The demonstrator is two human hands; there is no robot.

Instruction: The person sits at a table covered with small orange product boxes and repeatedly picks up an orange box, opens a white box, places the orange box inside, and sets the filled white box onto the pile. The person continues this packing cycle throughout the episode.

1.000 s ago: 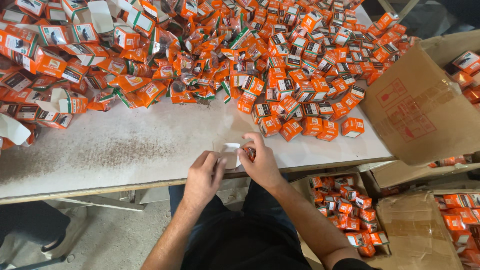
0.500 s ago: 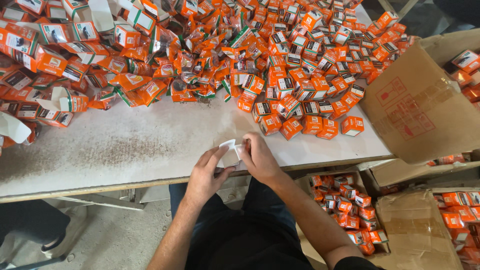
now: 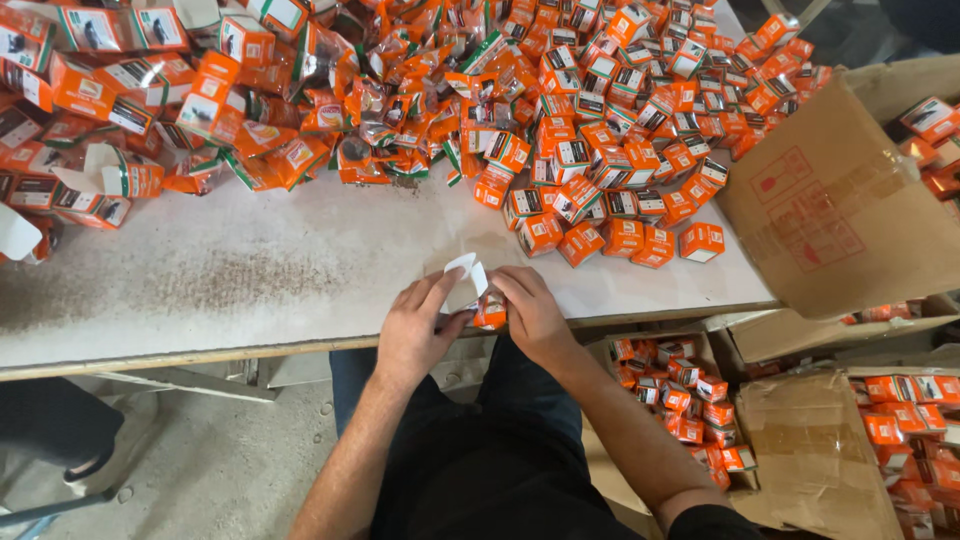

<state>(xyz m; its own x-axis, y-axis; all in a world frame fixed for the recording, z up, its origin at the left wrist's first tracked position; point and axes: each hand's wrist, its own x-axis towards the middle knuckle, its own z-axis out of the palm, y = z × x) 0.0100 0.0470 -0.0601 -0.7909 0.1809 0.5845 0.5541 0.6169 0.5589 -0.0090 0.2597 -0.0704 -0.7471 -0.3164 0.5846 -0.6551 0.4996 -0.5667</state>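
Note:
Both hands meet at the near edge of a white table [image 3: 230, 280]. My left hand [image 3: 415, 328] and my right hand [image 3: 530, 312] together hold one small orange box [image 3: 487, 312] with its white flaps [image 3: 468, 270] standing open upward. The box is partly hidden between my fingers. A short way beyond my right hand lie closed small orange boxes [image 3: 620, 215], and a big heap of them covers the far side of the table. Flattened and half-folded orange cartons [image 3: 150, 110] are piled at the far left.
A large brown cardboard box [image 3: 835, 200] leans at the table's right end with orange boxes inside. Below the table on the right stand open cartons [image 3: 690, 400] holding more small boxes. Another person's dark leg and shoe [image 3: 55, 435] show at lower left.
My hands stayed at the table edge, working on the small box. The white flaps now stand more open and the orange body shows between my fingers.

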